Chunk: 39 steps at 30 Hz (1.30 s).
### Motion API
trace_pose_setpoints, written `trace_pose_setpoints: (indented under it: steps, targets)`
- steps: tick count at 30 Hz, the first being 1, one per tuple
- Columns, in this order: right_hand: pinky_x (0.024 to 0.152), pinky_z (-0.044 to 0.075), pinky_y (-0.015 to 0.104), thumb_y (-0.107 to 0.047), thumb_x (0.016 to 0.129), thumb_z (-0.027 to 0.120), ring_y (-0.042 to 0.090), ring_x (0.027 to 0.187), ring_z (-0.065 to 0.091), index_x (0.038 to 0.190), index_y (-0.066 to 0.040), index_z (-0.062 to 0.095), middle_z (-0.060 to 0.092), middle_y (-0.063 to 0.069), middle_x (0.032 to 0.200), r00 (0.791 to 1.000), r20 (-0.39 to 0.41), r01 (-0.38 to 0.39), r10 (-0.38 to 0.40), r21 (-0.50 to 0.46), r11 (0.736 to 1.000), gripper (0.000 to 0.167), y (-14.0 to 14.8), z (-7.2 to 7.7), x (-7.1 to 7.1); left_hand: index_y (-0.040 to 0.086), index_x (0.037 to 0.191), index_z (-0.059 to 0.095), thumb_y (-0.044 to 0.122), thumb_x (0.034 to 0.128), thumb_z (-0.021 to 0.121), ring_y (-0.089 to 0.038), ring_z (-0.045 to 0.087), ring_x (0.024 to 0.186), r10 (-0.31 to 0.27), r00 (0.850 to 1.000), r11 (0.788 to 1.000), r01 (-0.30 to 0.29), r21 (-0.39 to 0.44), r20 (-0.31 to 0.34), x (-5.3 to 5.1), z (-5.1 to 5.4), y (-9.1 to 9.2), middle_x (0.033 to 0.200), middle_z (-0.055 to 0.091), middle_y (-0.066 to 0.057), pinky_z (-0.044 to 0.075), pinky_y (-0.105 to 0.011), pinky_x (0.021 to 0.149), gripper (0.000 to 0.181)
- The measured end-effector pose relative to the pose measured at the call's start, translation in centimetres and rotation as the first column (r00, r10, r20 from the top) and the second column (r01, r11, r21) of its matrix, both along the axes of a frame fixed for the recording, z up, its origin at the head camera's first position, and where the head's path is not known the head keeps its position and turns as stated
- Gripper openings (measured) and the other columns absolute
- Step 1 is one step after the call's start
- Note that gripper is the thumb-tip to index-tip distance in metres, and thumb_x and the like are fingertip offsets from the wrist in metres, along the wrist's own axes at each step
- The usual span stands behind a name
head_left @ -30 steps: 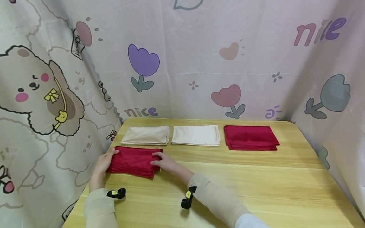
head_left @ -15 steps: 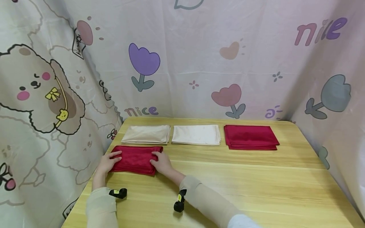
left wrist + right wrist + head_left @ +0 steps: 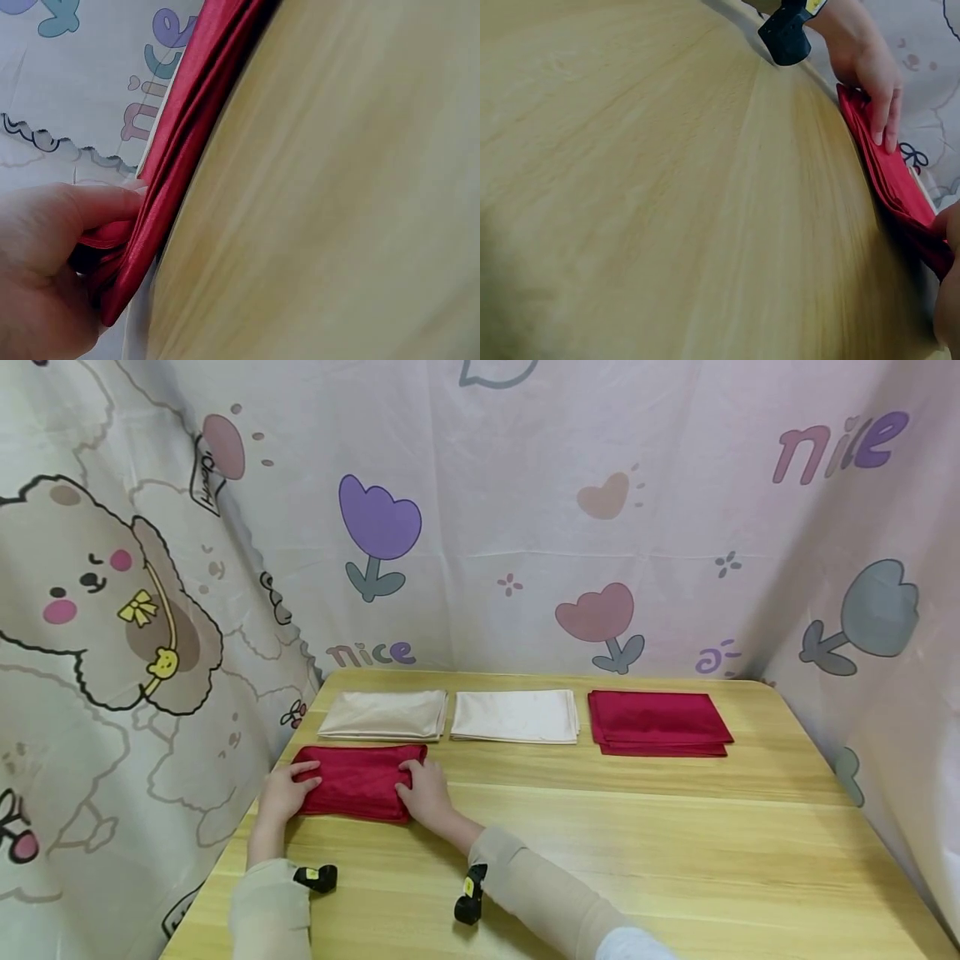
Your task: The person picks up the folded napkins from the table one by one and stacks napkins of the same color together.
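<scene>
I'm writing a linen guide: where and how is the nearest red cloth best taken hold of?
Probably by both short ends, one hand from each side, much as the left hand and right hand grip the red cloth. It lies flat, folded in several layers, so pinching the whole stack should keep them together. The beige cloth close behind makes the far side awkward.

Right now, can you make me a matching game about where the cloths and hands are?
Things:
1. beige folded cloth
2. white folded cloth
3. left hand
4. right hand

Places:
A. touching the right end of the front red folded cloth
B. middle of the back row
C. touching the left end of the front red folded cloth
D. left end of the back row

Pairs: 1-D; 2-B; 3-C; 4-A
</scene>
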State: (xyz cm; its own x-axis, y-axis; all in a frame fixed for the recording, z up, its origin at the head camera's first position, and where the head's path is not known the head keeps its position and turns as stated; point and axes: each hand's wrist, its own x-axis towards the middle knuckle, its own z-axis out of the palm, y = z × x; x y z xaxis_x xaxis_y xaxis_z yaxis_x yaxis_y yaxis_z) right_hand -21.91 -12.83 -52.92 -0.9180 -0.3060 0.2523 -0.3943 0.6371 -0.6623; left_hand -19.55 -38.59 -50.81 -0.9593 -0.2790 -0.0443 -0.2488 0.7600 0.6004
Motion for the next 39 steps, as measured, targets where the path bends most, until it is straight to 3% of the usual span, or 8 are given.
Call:
trace_pose_setpoints:
  steps: [6, 9, 14, 23, 29, 39]
  targets:
    - [0.077, 0.034, 0.028, -0.028, 0.088, 0.071, 0.018, 0.094, 0.050, 0.108, -0.019, 0.066, 0.062, 0.002, 0.102, 0.998, -0.056, 0.031, -0.024, 0.126, 0.992, 0.023, 0.2, 0.2, 0.2, 0.003, 0.127, 0.062, 0.016, 0.0921, 0.063, -0.054, 0.039, 0.123, 0.034, 0.998, 0.995, -0.040, -0.096, -0.055, 0.4, 0.2, 0.7, 0.135, 0.049, -0.035, 0.031, -0.064, 0.096, 0.037]
    - [0.076, 0.032, 0.028, -0.030, 0.089, 0.070, 0.018, 0.096, 0.049, 0.106, -0.019, 0.066, 0.061, 0.001, 0.102, 0.996, -0.089, 0.042, -0.028, 0.161, 0.986, 0.020, 0.3, 0.4, 0.2, 0.003, 0.126, 0.063, 0.017, 0.0919, 0.063, -0.052, 0.040, 0.119, 0.046, 0.996, 0.992, -0.056, -0.116, -0.080, 0.5, 0.2, 1.0, 0.133, 0.051, -0.034, 0.030, -0.064, 0.088, 0.037]
    - [0.078, 0.033, 0.029, -0.031, 0.089, 0.069, 0.018, 0.095, 0.049, 0.104, -0.019, 0.065, 0.061, 0.001, 0.101, 0.993, -0.115, 0.061, -0.040, 0.184, 0.981, 0.019, 0.5, 0.6, 0.0, 0.003, 0.124, 0.064, 0.017, 0.0920, 0.064, -0.051, 0.042, 0.115, 0.052, 0.991, 0.987, -0.070, -0.143, -0.122, 0.7, 0.4, 1.6, 0.129, 0.054, -0.032, 0.030, -0.063, 0.085, 0.035]
    - [0.082, 0.033, 0.032, -0.031, 0.091, 0.068, 0.019, 0.097, 0.049, 0.104, -0.019, 0.064, 0.060, 0.001, 0.101, 0.993, -0.112, 0.052, -0.032, 0.177, 0.983, 0.018, 1.1, 0.6, 0.0, 0.005, 0.122, 0.065, 0.020, 0.0929, 0.063, -0.047, 0.041, 0.111, 0.076, 0.986, 0.976, -0.103, -0.191, -0.147, 1.1, 1.3, 2.9, 0.123, 0.055, -0.029, 0.027, -0.062, 0.083, 0.033]
    - [0.076, 0.031, 0.029, -0.029, 0.090, 0.069, 0.018, 0.094, 0.048, 0.101, -0.019, 0.064, 0.060, 0.000, 0.096, 0.991, -0.126, 0.062, -0.044, 0.144, 0.988, 0.016, 1.6, 0.5, 0.1, 0.006, 0.121, 0.065, 0.022, 0.0937, 0.063, -0.045, 0.039, 0.113, 0.091, 0.980, 0.970, -0.127, -0.206, -0.176, 1.3, 1.6, 3.4, 0.125, 0.056, -0.026, 0.025, -0.061, 0.084, 0.032]
    - [0.078, 0.033, 0.030, -0.027, 0.088, 0.071, 0.019, 0.096, 0.050, 0.099, -0.019, 0.064, 0.060, 0.002, 0.100, 0.991, -0.126, 0.063, -0.052, 0.084, 0.995, 0.014, 2.1, 0.5, 0.2, 0.006, 0.120, 0.066, 0.022, 0.0930, 0.064, -0.044, 0.039, 0.112, 0.071, 0.970, 0.966, -0.126, -0.227, -0.233, 2.2, 2.2, 3.9, 0.125, 0.058, -0.026, 0.023, -0.058, 0.081, 0.031]
